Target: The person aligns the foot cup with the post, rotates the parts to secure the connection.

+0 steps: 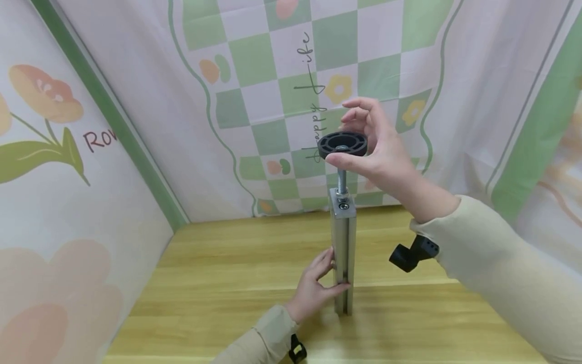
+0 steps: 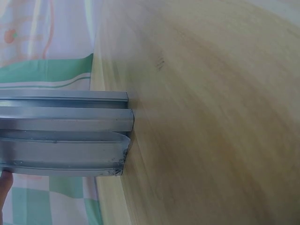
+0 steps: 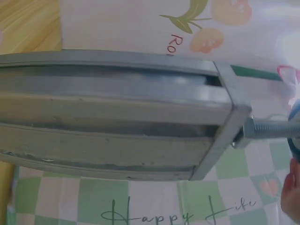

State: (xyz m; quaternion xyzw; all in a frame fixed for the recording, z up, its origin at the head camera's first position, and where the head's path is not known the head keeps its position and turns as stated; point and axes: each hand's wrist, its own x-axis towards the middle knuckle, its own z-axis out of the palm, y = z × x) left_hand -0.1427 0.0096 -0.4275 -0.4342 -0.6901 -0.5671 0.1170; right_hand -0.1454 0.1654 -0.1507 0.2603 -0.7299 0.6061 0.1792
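Observation:
An aluminium profile stands upright on the wooden table, its lower end meeting the tabletop in the left wrist view. A metal plate with a screw caps its top. From that plate rises a threaded rod with a nut, topped by a round black levelling foot. My left hand grips the profile low down, thumb on the near side and fingers on the far side. My right hand holds the levelling foot by its rim, thumb in front; some fingers are raised behind it.
The wooden table spreads around the profile. Behind it hangs a green and white checked cloth; a flowered cloth panel closes off the left side. Black camera mounts sit on both wrists.

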